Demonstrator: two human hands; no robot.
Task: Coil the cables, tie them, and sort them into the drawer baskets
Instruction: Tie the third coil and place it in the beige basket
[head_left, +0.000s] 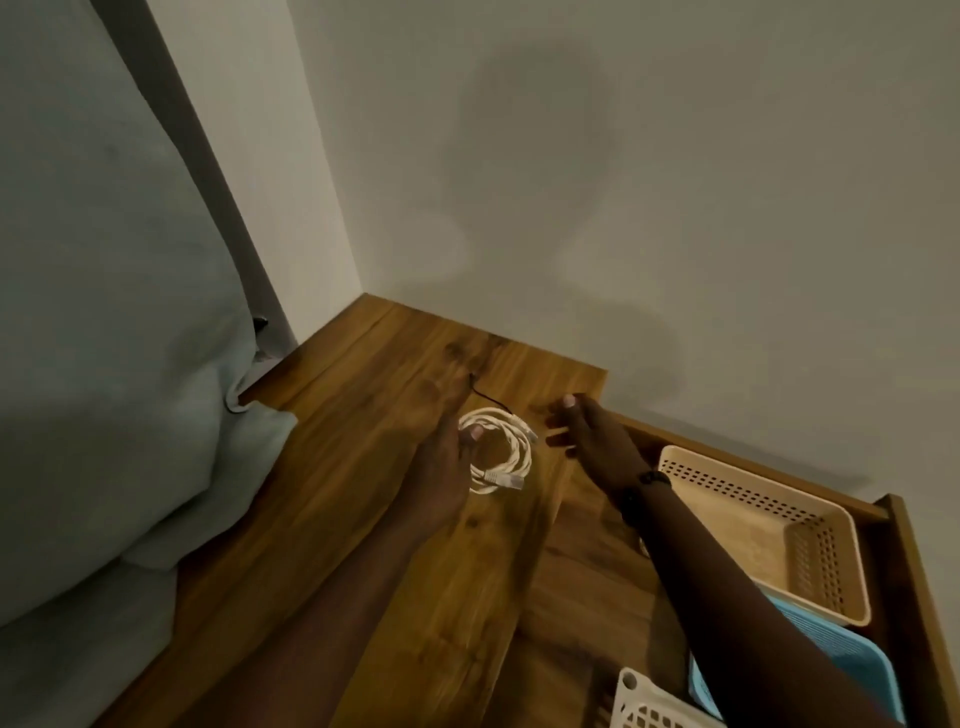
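A white cable (506, 452) lies in a coil on the wooden cabinet top (363, 447), with a clear plug at its near side. My left hand (447, 457) rests on the coil's left edge, thumb inside the loops, holding it down. A thin black tie (485, 394) lies just beyond the coil. My right hand (587, 431) hovers to the right of the coil, fingers spread and holding nothing. The open drawer at right holds a beige basket (841, 582), a blue basket (852, 660) and a white basket (644, 706).
A grey-green cushion or bedding (114, 338) presses against the cabinet's left side. Plain walls (675, 208) meet in a corner behind the top. The drawer's wooden front edge (919, 597) juts out at right. I wear a dark wristband (644, 488) on my right wrist.
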